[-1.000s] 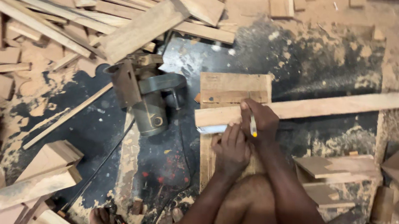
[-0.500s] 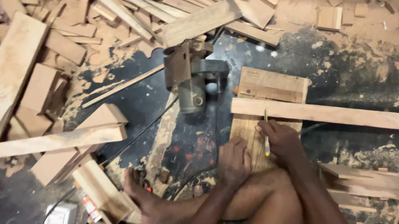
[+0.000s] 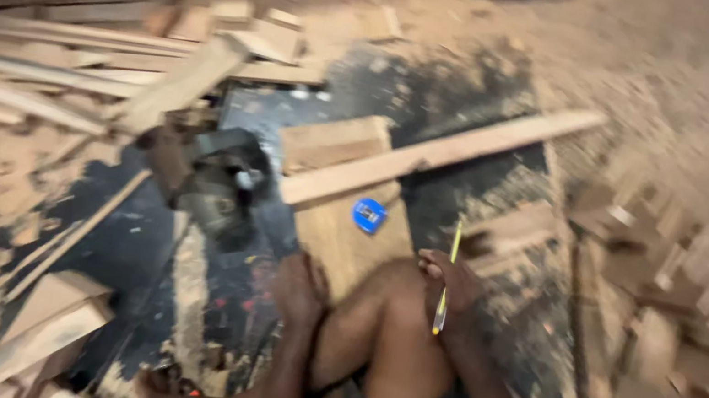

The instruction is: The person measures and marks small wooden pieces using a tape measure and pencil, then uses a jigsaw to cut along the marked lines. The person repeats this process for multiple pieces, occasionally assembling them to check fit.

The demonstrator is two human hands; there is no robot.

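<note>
Sawdust-strewn dark floor, offcuts all round | pencil (image 3: 447, 277) pinched in right hand (image 3: 451, 291), long axis pointing ahead | long strip (image 3: 435, 155) lay up-left of that grip, slanting up-right | left hand (image 3: 300, 288) pressed flat on board (image 3: 342, 225), nearer blue tape measure (image 3: 368, 215)

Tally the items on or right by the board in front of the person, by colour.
Blue: 1, small round object on the board
Yellow: 1, pencil in right hand
Dark grey: 1, power tool
Pale wood: 1, long strip
Total: 4
</note>
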